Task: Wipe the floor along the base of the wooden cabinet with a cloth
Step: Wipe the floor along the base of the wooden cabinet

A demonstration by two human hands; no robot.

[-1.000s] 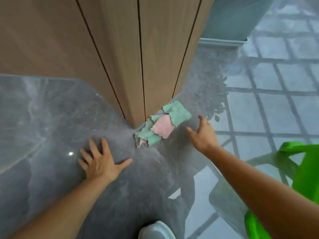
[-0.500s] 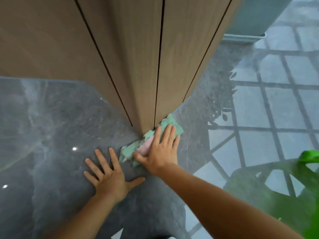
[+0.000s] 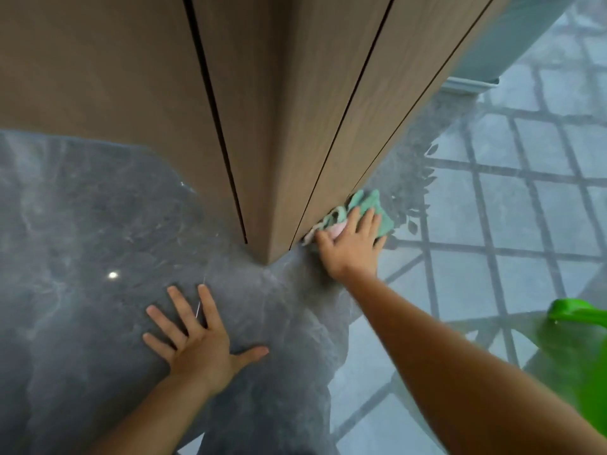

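Note:
A green and pink cloth (image 3: 368, 202) lies on the glossy grey floor (image 3: 98, 224), pushed against the right side of the wooden cabinet (image 3: 279, 110) base, just past its corner. My right hand (image 3: 353, 247) lies flat on the cloth with fingers spread, pressing it down and covering most of it. My left hand (image 3: 197, 339) rests palm down on the floor in front of the cabinet corner, fingers apart, holding nothing.
A bright green plastic object (image 3: 584, 349) is at the right edge, near my right arm. A pale blue-grey unit (image 3: 486, 54) with a skirting stands behind the cabinet at top right. The floor on the right reflects a window grid.
My right hand reached the cloth, pressed onto it, and slid it from the cabinet corner further right along the cabinet base. My left hand stayed planted on the floor.

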